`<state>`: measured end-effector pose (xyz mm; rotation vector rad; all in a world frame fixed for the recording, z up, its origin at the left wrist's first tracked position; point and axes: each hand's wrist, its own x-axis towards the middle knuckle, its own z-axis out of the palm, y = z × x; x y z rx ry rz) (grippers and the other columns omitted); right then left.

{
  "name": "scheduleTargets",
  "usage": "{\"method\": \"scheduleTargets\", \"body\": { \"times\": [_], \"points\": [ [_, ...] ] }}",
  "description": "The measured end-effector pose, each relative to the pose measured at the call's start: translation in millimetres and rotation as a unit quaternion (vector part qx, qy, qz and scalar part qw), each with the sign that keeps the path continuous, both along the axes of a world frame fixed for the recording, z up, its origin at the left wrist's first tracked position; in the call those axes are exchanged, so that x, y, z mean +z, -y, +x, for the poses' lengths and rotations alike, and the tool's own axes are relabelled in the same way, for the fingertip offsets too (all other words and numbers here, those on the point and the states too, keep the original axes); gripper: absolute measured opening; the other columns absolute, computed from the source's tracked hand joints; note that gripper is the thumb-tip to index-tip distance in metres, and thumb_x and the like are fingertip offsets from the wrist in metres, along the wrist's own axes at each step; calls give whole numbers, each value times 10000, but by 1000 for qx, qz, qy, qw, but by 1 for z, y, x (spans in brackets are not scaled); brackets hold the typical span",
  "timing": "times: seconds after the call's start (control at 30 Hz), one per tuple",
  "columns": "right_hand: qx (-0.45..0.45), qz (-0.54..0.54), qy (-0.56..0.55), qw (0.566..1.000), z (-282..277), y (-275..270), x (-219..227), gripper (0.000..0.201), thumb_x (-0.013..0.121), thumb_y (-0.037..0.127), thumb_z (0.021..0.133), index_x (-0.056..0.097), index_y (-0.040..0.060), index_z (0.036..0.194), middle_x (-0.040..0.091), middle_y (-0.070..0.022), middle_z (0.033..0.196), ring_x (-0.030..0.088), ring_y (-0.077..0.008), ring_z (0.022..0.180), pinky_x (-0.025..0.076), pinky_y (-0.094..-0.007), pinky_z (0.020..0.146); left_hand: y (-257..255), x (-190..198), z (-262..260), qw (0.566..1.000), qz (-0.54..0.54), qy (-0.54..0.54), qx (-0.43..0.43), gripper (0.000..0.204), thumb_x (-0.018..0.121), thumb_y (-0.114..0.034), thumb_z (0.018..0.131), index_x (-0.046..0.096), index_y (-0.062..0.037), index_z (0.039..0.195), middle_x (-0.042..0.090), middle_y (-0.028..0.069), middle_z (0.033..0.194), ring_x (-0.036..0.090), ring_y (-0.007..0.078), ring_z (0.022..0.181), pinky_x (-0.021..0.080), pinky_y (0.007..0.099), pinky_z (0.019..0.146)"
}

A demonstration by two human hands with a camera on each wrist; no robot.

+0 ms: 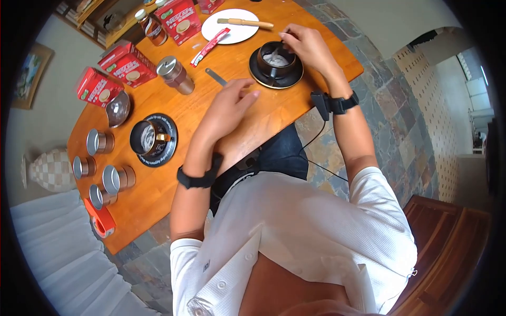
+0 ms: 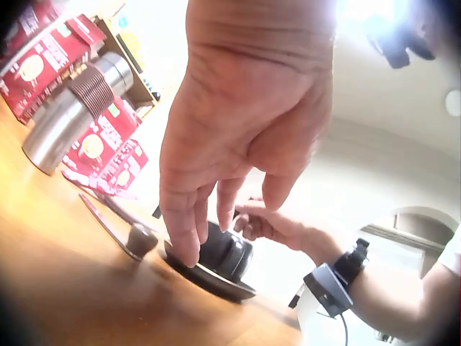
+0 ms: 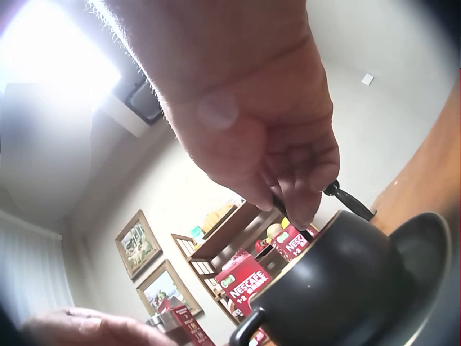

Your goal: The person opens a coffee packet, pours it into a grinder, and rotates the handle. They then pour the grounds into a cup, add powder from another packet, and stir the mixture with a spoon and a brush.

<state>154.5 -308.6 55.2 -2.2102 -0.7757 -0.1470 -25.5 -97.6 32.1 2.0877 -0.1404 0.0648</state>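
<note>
In the head view, a black cup point(image 1: 273, 72) stands on a black saucer point(image 1: 293, 81) near the table's front edge, with whitish contents point(image 1: 275, 59) inside. Above its rim, my right hand point(image 1: 312, 48) pinches a thin dark-handled utensil point(image 3: 347, 201), likely a spoon, whose lower end is hidden in the cup. My left hand point(image 1: 225, 111) hovers over the table left of the saucer, palm down, fingers loosely bent and holding nothing. Beyond its fingertips lies a flat metal handle point(image 1: 215, 76), its other end partly covered by the hand in this view.
A second black cup point(image 1: 142, 138) on a saucer point(image 1: 171, 126) stands at left, near several metal tins point(image 1: 117, 179) and orange tape point(image 1: 103, 220). Behind are a metal canister point(image 1: 176, 76), a red sachet point(image 1: 210, 47), Nescafe boxes point(image 1: 179, 21) and a white plate point(image 1: 240, 36) bearing a brush point(image 1: 247, 23).
</note>
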Motion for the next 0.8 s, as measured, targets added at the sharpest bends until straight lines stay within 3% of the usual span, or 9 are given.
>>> {"method": "scheduleTargets", "body": {
  "times": [0.03,0.1,0.13,0.23,0.33,0.43,0.53,0.63,0.8],
  "points": [
    [-6,-3,-7,1000,-4,3,0,252,595,233,1009,666,-7,985,701,-82,774,661,-136,679,530,-292,638,-10,10,-18,999,-20,-20,17,332,625,-233,1000,639,9,1228,654,125,1133,620,206,1028,483,319,922],
    [1,72,-29,997,-10,10,2,251,577,226,1007,685,0,1005,712,-101,769,685,-177,680,531,-319,633,-29,32,-60,997,-33,-32,60,322,625,-209,1000,637,9,1237,659,107,1145,612,180,1037,480,306,922],
    [-1,123,-51,991,-13,15,3,247,564,214,1018,686,0,1026,718,-89,801,679,-152,701,533,-300,648,-38,38,-80,994,-47,-35,96,312,626,-185,1000,636,9,1245,664,88,1157,604,155,1047,478,294,923],
    [-4,203,-104,974,-13,26,-2,240,537,189,1042,685,1,1065,730,-65,892,662,-104,755,523,-249,689,-72,32,-133,969,-60,-30,236,281,647,-180,985,666,22,1179,660,38,926,586,104,803,492,259,739],
    [-3,260,-179,949,-27,21,-6,251,542,209,1045,676,0,1080,720,-58,900,649,-98,759,503,-234,688,-91,16,-166,927,-139,-66,343,291,630,-180,998,657,19,1209,658,14,907,584,90,765,493,242,696],
    [-38,336,-196,921,-37,21,-5,261,548,232,1049,663,0,1082,692,-52,873,625,-100,743,484,-231,665,-94,-13,-180,910,-191,-76,359,321,621,-178,1006,629,22,1257,654,4,917,584,71,765,493,229,680],
    [-84,482,-124,864,-46,17,1,276,544,223,1053,632,-38,1043,639,-78,816,575,-116,698,479,-253,644,-93,-24,-188,907,-188,-81,368,365,607,-186,1013,582,17,1316,655,8,931,579,68,775,479,225,683],
    [17,516,-130,847,-70,-10,26,301,495,207,1071,630,-62,1084,646,-98,821,592,-131,708,497,-263,645,-98,-24,-190,903,-196,-80,372,432,601,-203,1020,522,6,1390,668,20,954,579,70,778,475,223,680],
    [213,405,-212,863,-111,-102,53,313,508,209,1064,644,-64,1135,706,-113,877,653,-124,736,540,-252,714,-94,-22,-177,899,-337,-107,257,601,572,-212,1034,308,-17,1538,687,98,1055,640,111,811,524,231,698]
  ]
}}
